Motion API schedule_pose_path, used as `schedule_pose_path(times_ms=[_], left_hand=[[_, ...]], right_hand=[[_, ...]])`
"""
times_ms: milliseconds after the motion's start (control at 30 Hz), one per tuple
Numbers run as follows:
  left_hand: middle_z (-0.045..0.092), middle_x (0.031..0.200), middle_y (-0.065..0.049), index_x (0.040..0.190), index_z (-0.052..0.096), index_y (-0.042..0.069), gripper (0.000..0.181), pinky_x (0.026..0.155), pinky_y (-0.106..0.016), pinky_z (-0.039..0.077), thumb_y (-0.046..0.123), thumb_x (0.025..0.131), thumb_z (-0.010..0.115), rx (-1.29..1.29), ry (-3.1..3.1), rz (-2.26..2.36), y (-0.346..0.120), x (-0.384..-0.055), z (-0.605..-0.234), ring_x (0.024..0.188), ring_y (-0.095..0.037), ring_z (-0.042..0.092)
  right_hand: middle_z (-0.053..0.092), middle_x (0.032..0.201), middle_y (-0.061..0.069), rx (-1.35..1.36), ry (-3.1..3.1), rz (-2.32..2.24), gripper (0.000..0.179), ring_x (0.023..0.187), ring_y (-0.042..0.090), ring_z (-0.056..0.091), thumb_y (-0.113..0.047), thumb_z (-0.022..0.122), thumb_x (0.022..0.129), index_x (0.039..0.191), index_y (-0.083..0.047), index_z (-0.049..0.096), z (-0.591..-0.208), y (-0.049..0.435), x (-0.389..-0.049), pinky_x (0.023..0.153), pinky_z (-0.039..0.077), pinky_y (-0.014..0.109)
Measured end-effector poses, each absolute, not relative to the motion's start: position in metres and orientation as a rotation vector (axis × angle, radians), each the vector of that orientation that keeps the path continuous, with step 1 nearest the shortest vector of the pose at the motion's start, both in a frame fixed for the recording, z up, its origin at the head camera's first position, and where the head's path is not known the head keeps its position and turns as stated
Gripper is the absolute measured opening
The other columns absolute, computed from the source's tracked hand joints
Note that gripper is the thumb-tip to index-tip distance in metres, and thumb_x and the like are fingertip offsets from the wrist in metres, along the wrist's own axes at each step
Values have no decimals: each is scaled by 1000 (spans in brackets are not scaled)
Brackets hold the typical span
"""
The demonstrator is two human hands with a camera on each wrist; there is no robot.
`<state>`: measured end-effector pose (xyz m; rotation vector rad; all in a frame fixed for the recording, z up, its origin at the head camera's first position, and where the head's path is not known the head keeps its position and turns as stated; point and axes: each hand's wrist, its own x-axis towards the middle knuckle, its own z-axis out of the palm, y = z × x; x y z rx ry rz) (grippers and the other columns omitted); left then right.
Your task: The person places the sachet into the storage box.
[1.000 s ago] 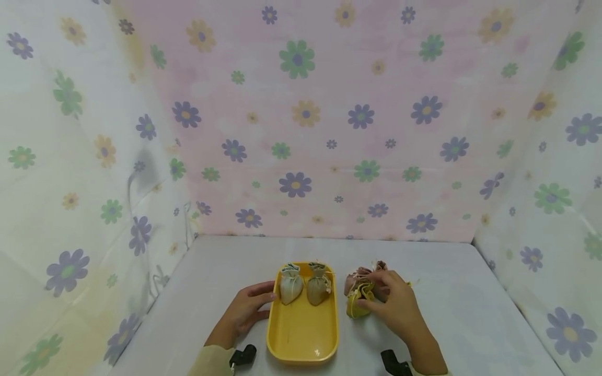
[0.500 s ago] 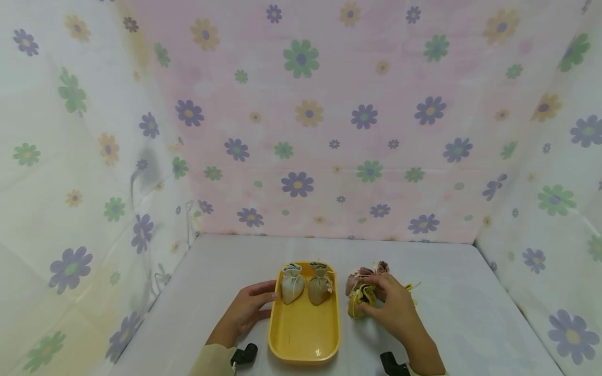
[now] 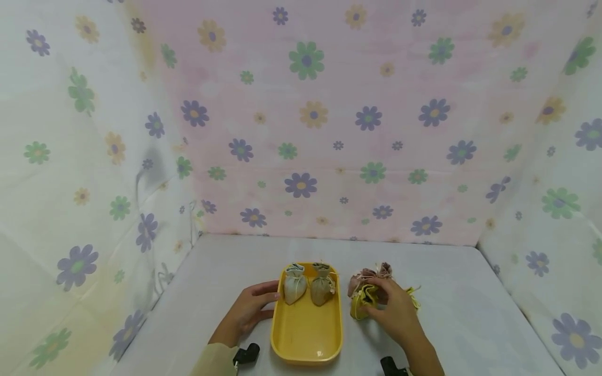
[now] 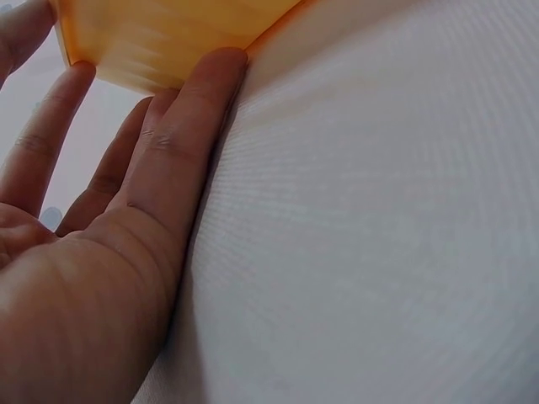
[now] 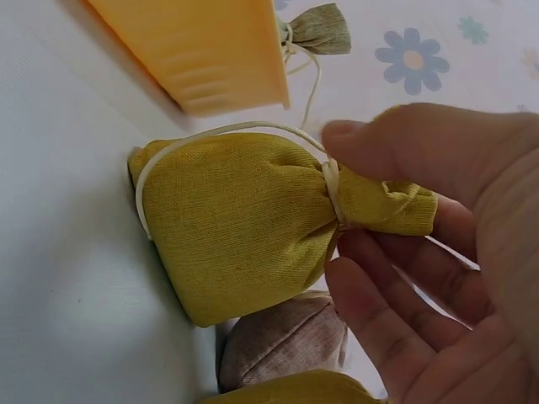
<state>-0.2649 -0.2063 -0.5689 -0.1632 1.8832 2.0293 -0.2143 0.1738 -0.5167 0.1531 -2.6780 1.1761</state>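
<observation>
My left hand [image 3: 251, 308] rests at the left side of a yellow tray [image 3: 308, 337], fingers fairly straight. In the left wrist view its fingertips touch the tray wall [image 4: 168, 34]. Inside the tray's far end lie a pale grey drawstring pouch [image 3: 294, 288] and an olive-beige pouch [image 3: 322, 288]. Right of the tray, my right hand [image 3: 398, 314] pinches the gathered neck of a yellow drawstring pouch [image 5: 240, 215] between thumb and fingers. The pouch's base stays close to the table; whether it touches is unclear. Pinkish-brown pouches [image 3: 358, 282] sit just behind it.
Another yellow pouch [image 5: 295, 390] lies partly hidden by the right hand. A white-covered table [image 3: 451, 308] extends around the tray, with flowered cloth walls [image 3: 329, 183] at back and sides. Black devices [image 3: 246, 354] are worn at both wrists.
The head view has shifted slightly. Both hands stay nearly in place, the left at the tray and the right at the yellow pouch. More of the other yellow pouch shows beyond the right hand.
</observation>
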Motion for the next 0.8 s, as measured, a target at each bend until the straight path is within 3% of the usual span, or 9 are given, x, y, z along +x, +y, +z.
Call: schedule_pose_path(times_ms=[333, 800], left_hand=[[62, 144, -12, 144, 62, 12, 66, 92, -45, 63, 31, 86, 86, -147, 1878, 2034, -205, -266, -570, 116, -23, 70], [60, 147, -14, 145, 61, 12, 70, 92, -44, 63, 33, 84, 87, -177, 1885, 2016, -206, -265, -569, 115, -24, 70]], right_hand=[[73, 109, 2, 136, -2561, 1195, 35, 96, 17, 73, -10, 88, 81, 113, -12, 75, -520, 172, -216, 80, 63, 26], [77, 105, 0, 131, -2531, 1120, 22, 92, 15, 74, -16, 87, 84, 105, -17, 78, -516, 169, -216, 74, 61, 20]])
